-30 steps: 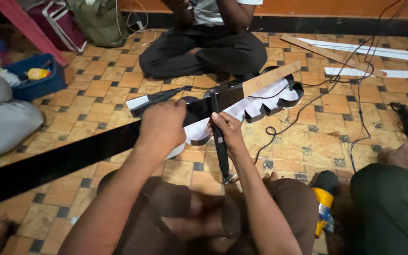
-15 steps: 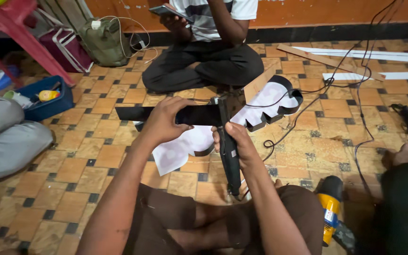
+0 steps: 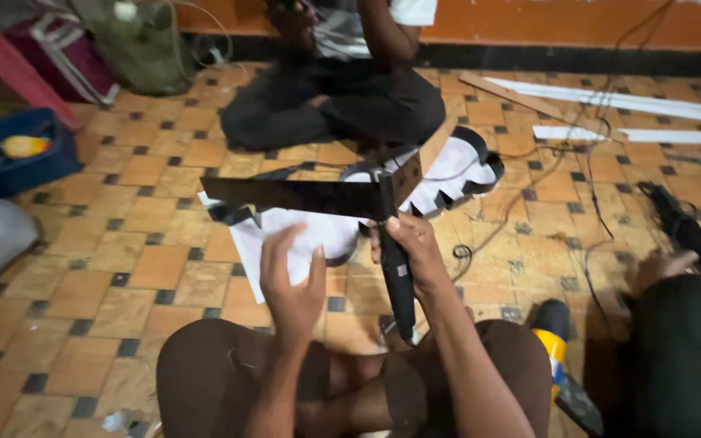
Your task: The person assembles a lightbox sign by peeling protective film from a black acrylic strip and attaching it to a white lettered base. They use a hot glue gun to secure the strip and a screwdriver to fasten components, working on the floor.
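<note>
My right hand (image 3: 414, 253) grips an upright black strip (image 3: 397, 280) just below the point where it meets a long black strip (image 3: 294, 197) that runs out level to the left. My left hand (image 3: 292, 276) is off the strips, palm open with fingers spread, just below the long strip. A small tan wooden block (image 3: 406, 178) sits at the joint. Beneath lies white paper (image 3: 302, 235) and a white shape with a black rim (image 3: 460, 172) on the tiled floor.
A person sits cross-legged ahead (image 3: 342, 89). Another person's hand (image 3: 665, 264) rests at the right by a black tool (image 3: 687, 227). A yellow and black power tool (image 3: 557, 361) lies by my right knee. Cables (image 3: 586, 162), white strips (image 3: 626, 101), a blue tub (image 3: 18, 150).
My left hand has let go of the long black strip and dropped below it, open. The strip assembly has been lifted and turned; the right hand keeps its grip.
</note>
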